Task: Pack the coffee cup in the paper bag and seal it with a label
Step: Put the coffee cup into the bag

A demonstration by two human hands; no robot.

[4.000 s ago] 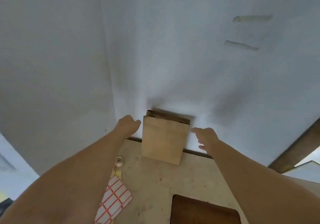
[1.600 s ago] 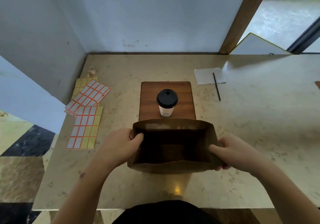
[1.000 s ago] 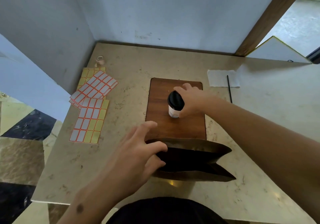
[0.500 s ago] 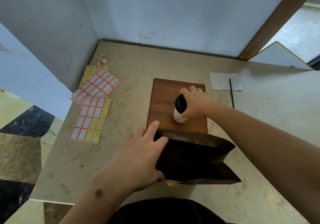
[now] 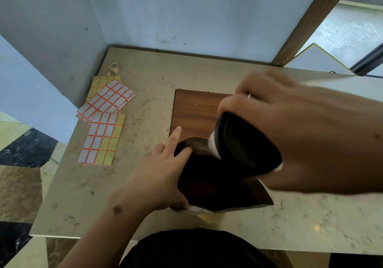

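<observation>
The brown paper bag [image 5: 217,187] stands open on the stone table near its front edge. My left hand [image 5: 163,172] holds the bag's left rim, thumb inside the mouth and index finger stretched toward the wooden board. My right hand [image 5: 300,135] grips the coffee cup [image 5: 240,145], white with a black lid, lifted and tilted above the bag's open mouth. The cup's lower part is hidden by the bag's edge and my fingers.
A wooden board [image 5: 194,110] lies behind the bag. Sheets of orange-edged labels [image 5: 103,122] lie at the left, with a small tape roll [image 5: 113,67] near the corner. Walls close the back and left. The table [image 5: 310,222] stretches to the right.
My right hand has lifted the cup off the wooden board and brought it toward me, over the bag's mouth. My left hand still holds the bag's left rim.
</observation>
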